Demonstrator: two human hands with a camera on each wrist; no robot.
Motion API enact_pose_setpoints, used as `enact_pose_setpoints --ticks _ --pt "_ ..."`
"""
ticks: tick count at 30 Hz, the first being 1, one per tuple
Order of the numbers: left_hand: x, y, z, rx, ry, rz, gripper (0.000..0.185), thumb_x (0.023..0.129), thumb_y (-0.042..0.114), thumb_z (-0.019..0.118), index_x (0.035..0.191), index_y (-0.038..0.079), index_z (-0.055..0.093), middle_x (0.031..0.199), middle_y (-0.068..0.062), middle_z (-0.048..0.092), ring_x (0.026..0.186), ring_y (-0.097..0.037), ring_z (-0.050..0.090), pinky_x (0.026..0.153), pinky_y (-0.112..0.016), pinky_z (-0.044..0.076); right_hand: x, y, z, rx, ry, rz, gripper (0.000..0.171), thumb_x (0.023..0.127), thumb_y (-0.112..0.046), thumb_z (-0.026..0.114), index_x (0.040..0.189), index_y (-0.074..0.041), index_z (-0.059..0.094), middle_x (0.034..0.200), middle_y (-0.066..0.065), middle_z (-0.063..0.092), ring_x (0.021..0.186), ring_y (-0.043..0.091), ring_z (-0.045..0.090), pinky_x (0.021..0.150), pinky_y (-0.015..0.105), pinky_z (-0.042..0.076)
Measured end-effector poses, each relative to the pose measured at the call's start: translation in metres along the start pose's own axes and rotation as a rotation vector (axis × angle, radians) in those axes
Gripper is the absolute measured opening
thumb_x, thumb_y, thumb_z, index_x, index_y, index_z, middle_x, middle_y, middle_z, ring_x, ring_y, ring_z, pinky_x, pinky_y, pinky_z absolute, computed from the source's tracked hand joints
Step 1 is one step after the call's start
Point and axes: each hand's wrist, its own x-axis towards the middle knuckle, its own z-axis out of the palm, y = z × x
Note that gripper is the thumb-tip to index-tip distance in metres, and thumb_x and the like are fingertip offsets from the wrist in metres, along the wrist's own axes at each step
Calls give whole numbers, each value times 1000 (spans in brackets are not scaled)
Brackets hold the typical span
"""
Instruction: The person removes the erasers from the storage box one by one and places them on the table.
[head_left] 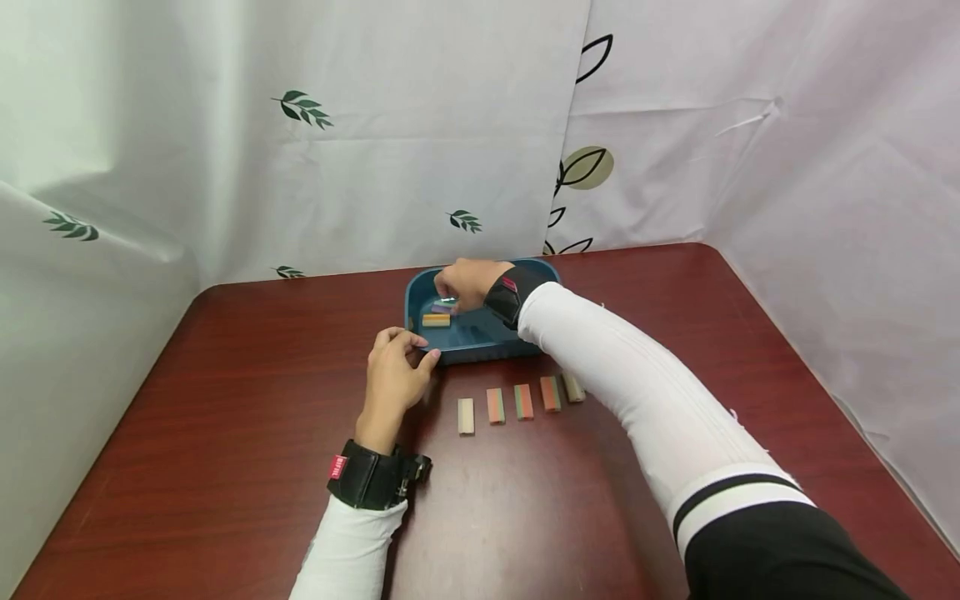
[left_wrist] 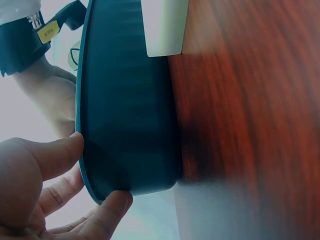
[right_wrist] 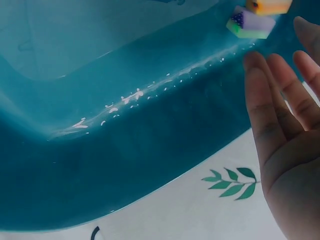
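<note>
The right hand's grip [head_left: 467,283] is reaching into the teal plastic tray [head_left: 480,348], seemingly pinching a purple-and-green block [right_wrist: 250,25], though the view is poor. The left hand [head_left: 396,372] is grasping the tray's rim on the dark wooden surface [head_left: 225,433]. A loose pinch could be dropping the block.

The right hand [right_wrist: 285,145], fingers straight, hovers inside the teal tray [right_wrist: 125,150] near a purple-green block [right_wrist: 250,24].
</note>
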Motion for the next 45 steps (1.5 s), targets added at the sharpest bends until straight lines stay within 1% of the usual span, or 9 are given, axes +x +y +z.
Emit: enact_pose_setpoints --ticks 3,10,18,23,28,31,36,40,45 --pt "-2 -1 0 0 5 2 21 91 23 70 99 4 67 128 -17 48 110 -35 52 91 -47 46 6 -5 2 -31 -18 -11 32 91 -19 70 120 -8 61 107 6 60 91 18 56 81 31 47" --pt "-6 -5 0 -6 14 -3 22 90 21 71 100 3 67 127 -17 48 110 -35 52 92 -48 45 23 -15 8 -118 -60 -61 32 91 -18 70 122 -12 62 115 4 62 100 17 58 84 30 49" --pt "-10 -5 -1 0 19 -9 21 90 21 71 101 3 68 126 -17 48 110 -35 52 92 -48 45 39 -19 17 -158 -58 -132 31 88 -21 74 115 -12 63 109 5 62 96 17 58 81 30 49" --pt "-8 -4 -2 9 26 5 21 90 22 71 100 4 68 127 -17 48 114 -35 50 94 -48 44 42 -20 16 -177 -56 -123 33 90 -20 71 122 -13 64 115 5 63 101 16 59 84 30 50" --pt "-5 -2 -1 8 27 14 21 89 21 72 100 3 68 128 -18 49 116 -37 48 96 -50 42 40 -21 15 -211 -56 -115 35 91 -21 70 124 -14 65 112 4 66 97 14 61 84 29 50" --pt "-3 -1 -1 5 31 16 21 89 21 72 101 3 68 127 -18 49 115 -38 49 95 -50 43 40 -21 15 -206 -51 -120 28 91 -22 71 117 -13 68 104 3 66 90 14 60 79 28 50" --pt "-2 -1 0 6 29 3 21 90 21 71 102 3 68 127 -17 49 112 -36 51 94 -48 44 46 -19 20 -155 -33 -152 11 92 -23 68 92 -12 67 84 1 61 76 14 55 67 26 45" --pt "-2 -2 2 6 30 -1 21 90 21 71 102 4 68 127 -16 49 111 -35 52 94 -47 45 50 -18 24 -117 -22 -160 17 93 -21 67 79 -13 62 73 0 56 67 13 51 61 25 39" --pt "0 -3 2 3 32 4 21 90 21 71 101 4 69 127 -17 49 111 -36 52 93 -48 45 53 -17 26 -112 -22 -144 10 92 -20 68 86 -13 64 80 -1 59 70 12 53 63 24 42"
